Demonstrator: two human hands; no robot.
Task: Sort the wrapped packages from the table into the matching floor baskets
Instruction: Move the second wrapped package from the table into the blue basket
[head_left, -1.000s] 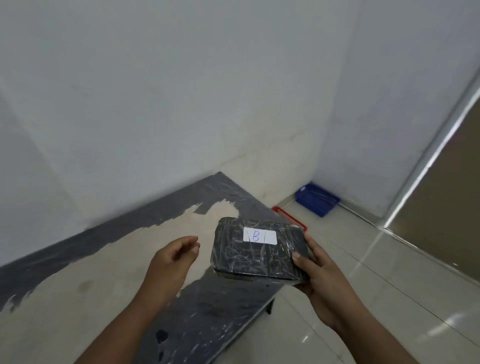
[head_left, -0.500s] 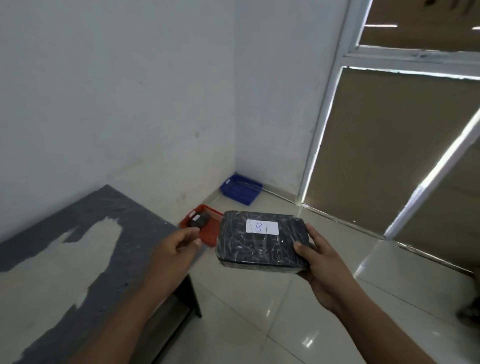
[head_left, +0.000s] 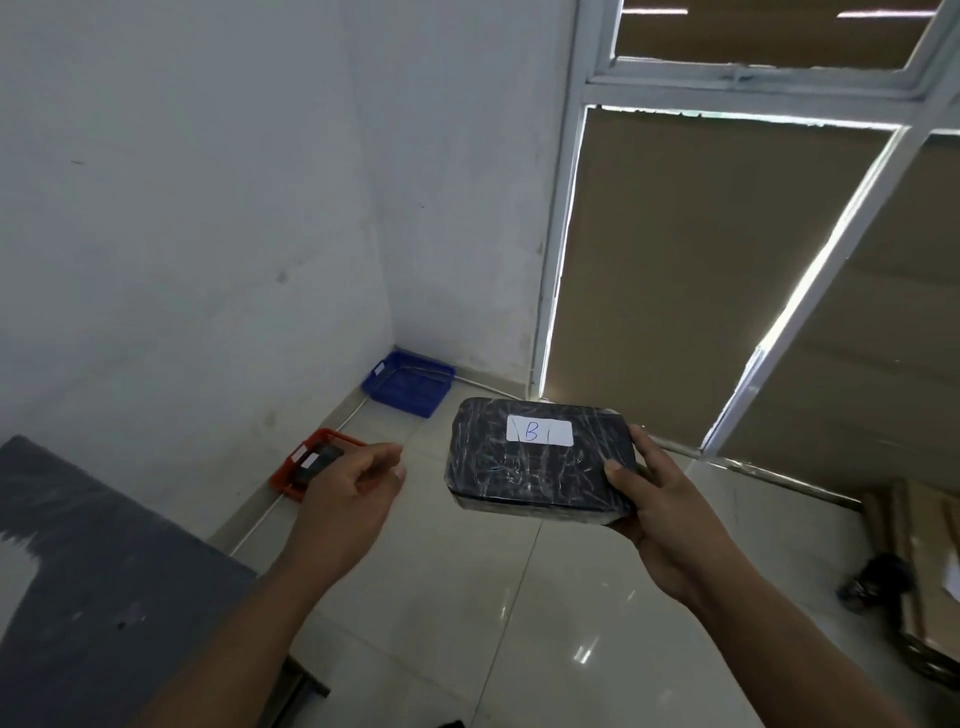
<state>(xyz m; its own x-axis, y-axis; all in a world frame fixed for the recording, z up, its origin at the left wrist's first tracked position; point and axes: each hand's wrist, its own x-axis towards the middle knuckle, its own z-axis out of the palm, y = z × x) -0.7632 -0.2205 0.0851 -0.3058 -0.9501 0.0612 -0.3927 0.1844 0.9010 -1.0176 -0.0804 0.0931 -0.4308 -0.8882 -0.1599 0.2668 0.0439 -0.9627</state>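
- My right hand (head_left: 660, 499) grips a black wrapped package (head_left: 540, 462) by its right end, thumb on top and fingers beneath, holding it flat in the air above the tiled floor (head_left: 493, 597), clear of the desk.
- The package is bound in shiny clear film, and a white label (head_left: 539, 431) on its top face reads "B1" in blue handwriting.
- My left hand (head_left: 345, 493) holds nothing; its fingers are loosely curled, the thumb near the forefinger, and it hangs just left of the package without touching it.
- The dark desk (head_left: 104, 597) shows at the lower left, its near right corner under my left forearm; a pale worn patch marks the surface at the left edge of the view.
- A red basket (head_left: 291, 470) sits on the floor against the wall, beyond the desk's far right corner. It holds another dark wrapped package (head_left: 317, 462) with a white label I cannot read; my left hand partly hides it.
- A blue basket (head_left: 408, 384) stands in the room corner farther along the same wall, a small white tag on its left rim. I cannot tell whether anything lies inside it.
- Brown cardboard boxes (head_left: 919, 571) lie on the floor at the right edge of the view, with a dark object I cannot identify beside them.
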